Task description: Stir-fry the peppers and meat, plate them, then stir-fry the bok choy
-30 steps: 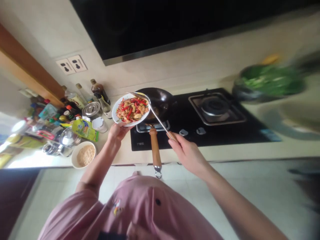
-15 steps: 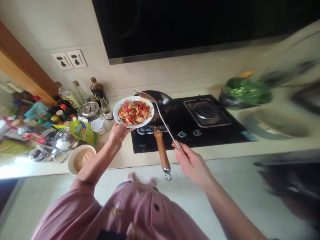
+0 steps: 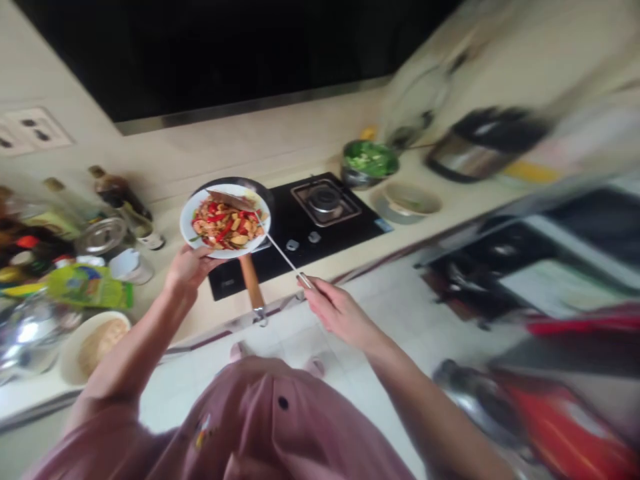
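My left hand [image 3: 190,270] is closed on the near left edge of a white plate [image 3: 185,219], holding it up over the left side of the stove. Stir-fried meat with red pepper strips [image 3: 223,223] fills the plate. In my right hand [image 3: 333,307] is the thin handle of a metal spatula [image 3: 283,252]; its blade lies over the food, and whether it touches cannot be made out. Behind and below the plate is a dark wok [image 3: 264,193], mostly hidden, its wooden handle [image 3: 251,283] pointing toward me.
The black gas stove [image 3: 285,213] has a second burner [image 3: 324,200] on the right. Beyond it stand a pot of chopped greens [image 3: 370,160], a bowl [image 3: 413,199] and a blurred cooker [image 3: 485,147]. Leftward are bottles [image 3: 120,193], a green packet [image 3: 90,287] and a bowl [image 3: 70,353].
My view has swung to the right. The spatula blade has shifted from the plate's far right rim to above the food, and the plate now covers more of the wok.
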{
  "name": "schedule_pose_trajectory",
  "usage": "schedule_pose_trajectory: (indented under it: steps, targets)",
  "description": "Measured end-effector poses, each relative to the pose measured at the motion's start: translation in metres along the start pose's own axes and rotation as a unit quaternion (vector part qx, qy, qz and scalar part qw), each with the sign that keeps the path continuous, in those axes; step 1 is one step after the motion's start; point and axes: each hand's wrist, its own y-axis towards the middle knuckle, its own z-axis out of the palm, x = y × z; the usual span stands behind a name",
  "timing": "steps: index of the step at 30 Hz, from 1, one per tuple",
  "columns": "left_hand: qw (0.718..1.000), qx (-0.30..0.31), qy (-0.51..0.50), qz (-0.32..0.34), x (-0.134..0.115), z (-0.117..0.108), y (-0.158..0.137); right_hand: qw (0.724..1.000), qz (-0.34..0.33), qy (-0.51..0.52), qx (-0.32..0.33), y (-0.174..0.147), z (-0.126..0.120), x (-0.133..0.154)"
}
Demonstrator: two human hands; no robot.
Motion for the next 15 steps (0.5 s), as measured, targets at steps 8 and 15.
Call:
schedule_pose_trajectory:
  steps: [8,15]
  targets:
    - [0.998,0.032,-0.041,-0.039,0.062,0.124,-0.056,0.995,0.009,0.099,-0.026,-0.086,-0.130,-0.024]
    - [0.988,0.076,-0.030,-0.128,0.170,0.235,-0.085,0.977,0.042,0.173,-0.120,-0.154,-0.228,-0.078]
